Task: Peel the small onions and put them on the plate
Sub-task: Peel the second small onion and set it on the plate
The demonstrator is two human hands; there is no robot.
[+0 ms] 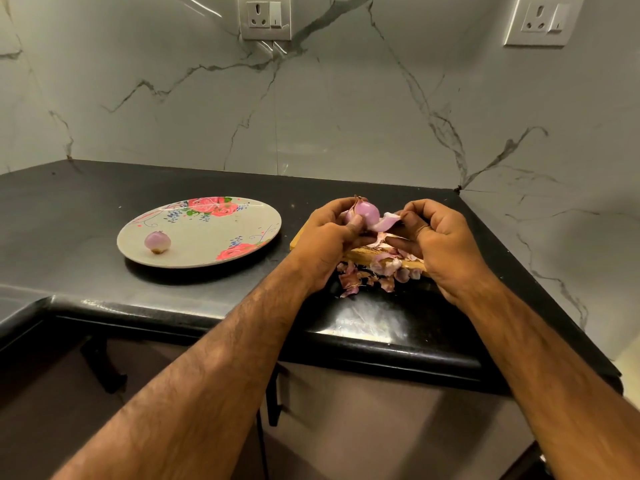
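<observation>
My left hand (329, 237) grips a small purple onion (367, 211) above the wooden board (356, 253). My right hand (440, 240) pinches a strip of pale skin (387, 223) that still hangs from the onion's right side. One peeled onion (157, 241) lies on the left part of the floral plate (207, 233), which sits on the black counter to the left of my hands. Most of the board is hidden under my hands.
A heap of loose onion skins (375, 271) lies on the board's near edge and on the black counter (86, 209). The marble wall stands behind, with two sockets (265, 17). The counter's front edge (346, 334) runs below my wrists.
</observation>
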